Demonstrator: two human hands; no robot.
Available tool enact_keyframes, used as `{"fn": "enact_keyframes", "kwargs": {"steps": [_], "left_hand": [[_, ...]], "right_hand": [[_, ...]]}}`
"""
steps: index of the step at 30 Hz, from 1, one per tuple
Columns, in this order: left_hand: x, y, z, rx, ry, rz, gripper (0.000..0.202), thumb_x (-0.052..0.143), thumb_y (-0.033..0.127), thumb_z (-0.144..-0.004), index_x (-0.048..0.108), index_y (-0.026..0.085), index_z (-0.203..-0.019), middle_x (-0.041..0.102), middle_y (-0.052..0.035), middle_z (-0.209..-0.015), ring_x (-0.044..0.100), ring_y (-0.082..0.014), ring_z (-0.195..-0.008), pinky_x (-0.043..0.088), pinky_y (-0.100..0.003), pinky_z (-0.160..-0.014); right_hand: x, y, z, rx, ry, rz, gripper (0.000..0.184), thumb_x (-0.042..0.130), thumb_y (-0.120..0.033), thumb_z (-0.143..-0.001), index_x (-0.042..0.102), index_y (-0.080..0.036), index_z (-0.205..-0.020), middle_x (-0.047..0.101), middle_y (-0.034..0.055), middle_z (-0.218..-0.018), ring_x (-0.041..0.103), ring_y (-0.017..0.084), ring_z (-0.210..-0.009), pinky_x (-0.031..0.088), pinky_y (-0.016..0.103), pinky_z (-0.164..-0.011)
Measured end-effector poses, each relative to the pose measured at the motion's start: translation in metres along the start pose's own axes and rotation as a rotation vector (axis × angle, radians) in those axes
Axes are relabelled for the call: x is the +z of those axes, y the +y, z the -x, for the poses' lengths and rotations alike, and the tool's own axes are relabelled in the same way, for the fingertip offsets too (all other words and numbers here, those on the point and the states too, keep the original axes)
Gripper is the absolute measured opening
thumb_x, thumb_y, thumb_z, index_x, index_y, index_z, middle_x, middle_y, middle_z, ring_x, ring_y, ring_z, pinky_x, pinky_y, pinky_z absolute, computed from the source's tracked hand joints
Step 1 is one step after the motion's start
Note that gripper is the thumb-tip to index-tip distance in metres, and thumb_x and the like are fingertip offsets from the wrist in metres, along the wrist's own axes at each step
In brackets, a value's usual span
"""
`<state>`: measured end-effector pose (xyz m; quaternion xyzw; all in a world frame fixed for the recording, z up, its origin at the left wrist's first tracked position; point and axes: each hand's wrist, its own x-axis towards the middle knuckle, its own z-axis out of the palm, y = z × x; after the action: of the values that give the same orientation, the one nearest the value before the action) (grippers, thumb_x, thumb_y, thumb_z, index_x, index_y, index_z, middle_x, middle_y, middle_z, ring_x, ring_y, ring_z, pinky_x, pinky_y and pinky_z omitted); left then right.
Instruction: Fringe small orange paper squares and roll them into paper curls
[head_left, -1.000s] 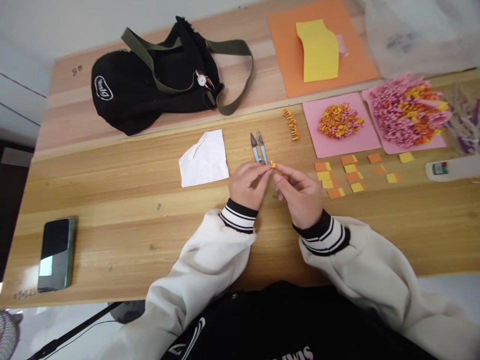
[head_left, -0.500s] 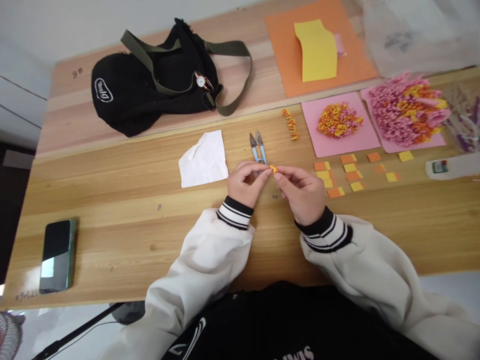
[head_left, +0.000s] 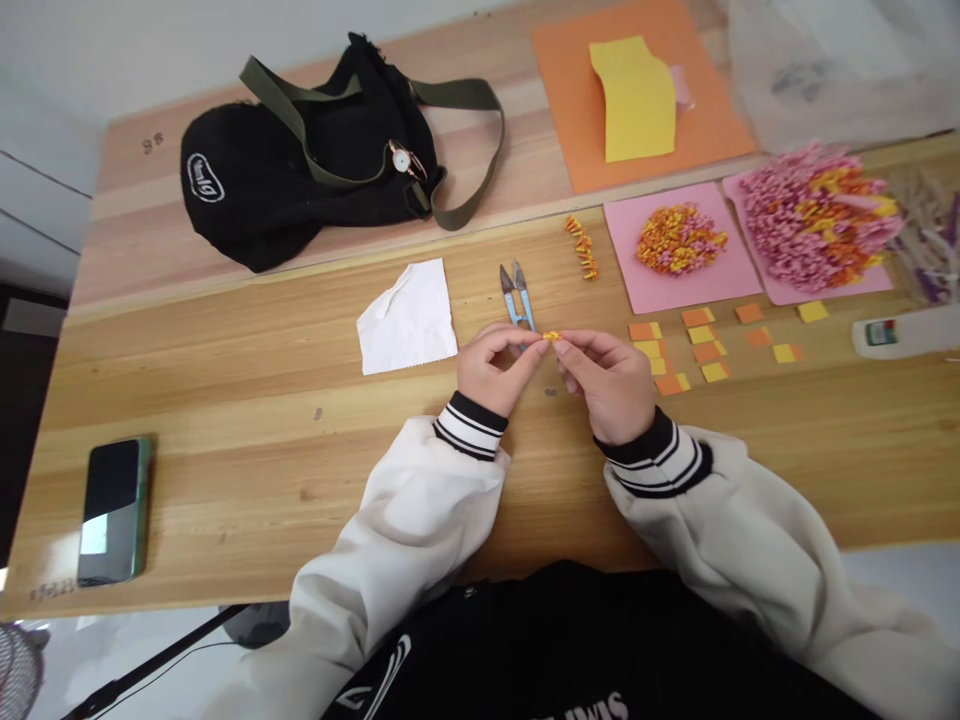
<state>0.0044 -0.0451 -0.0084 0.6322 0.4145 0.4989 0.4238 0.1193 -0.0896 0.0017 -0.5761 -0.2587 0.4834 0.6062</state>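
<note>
Between my fingertips is a small twisted strip of orange and yellow paper. My left hand pinches its left end, and my right hand pinches the right end. Thread snips with blue handles lie just beyond my left hand, blades pointing away and partly covered by the fingers. Farther off is a short row of curled orange and yellow paper pieces. Several small two-coloured paper rectangles lie to the right of my right hand.
Left of the snips lies a torn white paper. Pink sheets at the right carry heaps of curled paper. A glue bottle is at the far right. A black bag, an orange sheet and a phone also occupy the table.
My right hand has turned slightly and shifted a little right. The paper strip between my fingers now lies more level.
</note>
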Motion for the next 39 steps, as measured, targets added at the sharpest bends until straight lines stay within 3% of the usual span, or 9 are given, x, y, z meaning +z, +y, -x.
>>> {"fn": "enact_keyframes", "kwargs": {"steps": [17, 29, 39], "left_hand": [[0.0000, 0.0000, 0.0007, 0.011, -0.022, -0.017, 0.007, 0.068, 0.020, -0.071, 0.067, 0.016, -0.066, 0.065, -0.0025, -0.067, 0.057, -0.0099, -0.061, 0.049, -0.024, -0.061], [0.0016, -0.0001, 0.0023, 0.061, -0.022, 0.012, 0.002, 0.070, 0.017, -0.069, 0.072, 0.016, -0.069, 0.068, -0.0048, -0.069, 0.060, -0.0108, -0.064, 0.049, -0.024, -0.060], [0.0016, -0.0024, 0.0029, 0.052, -0.030, 0.010, 0.005, 0.069, 0.019, -0.072, 0.073, 0.018, -0.073, 0.069, -0.0047, -0.072, 0.062, -0.0115, -0.067, 0.050, -0.025, -0.062]], "right_hand": [[0.0020, -0.0001, 0.0001, -0.020, 0.027, 0.069, 0.029, 0.074, -0.039, -0.060, 0.065, -0.015, -0.073, 0.052, -0.0053, -0.047, 0.038, 0.004, -0.038, 0.032, 0.020, -0.036], [0.0055, 0.0003, 0.0010, -0.074, 0.089, 0.068, 0.019, 0.072, -0.032, -0.062, 0.066, -0.015, -0.068, 0.051, -0.0047, -0.045, 0.039, 0.005, -0.038, 0.030, 0.021, -0.036], [0.0072, 0.0014, 0.0025, -0.096, 0.135, 0.094, 0.018, 0.071, -0.032, -0.063, 0.070, -0.015, -0.071, 0.054, -0.0031, -0.047, 0.043, 0.007, -0.041, 0.037, 0.023, -0.040]]}}
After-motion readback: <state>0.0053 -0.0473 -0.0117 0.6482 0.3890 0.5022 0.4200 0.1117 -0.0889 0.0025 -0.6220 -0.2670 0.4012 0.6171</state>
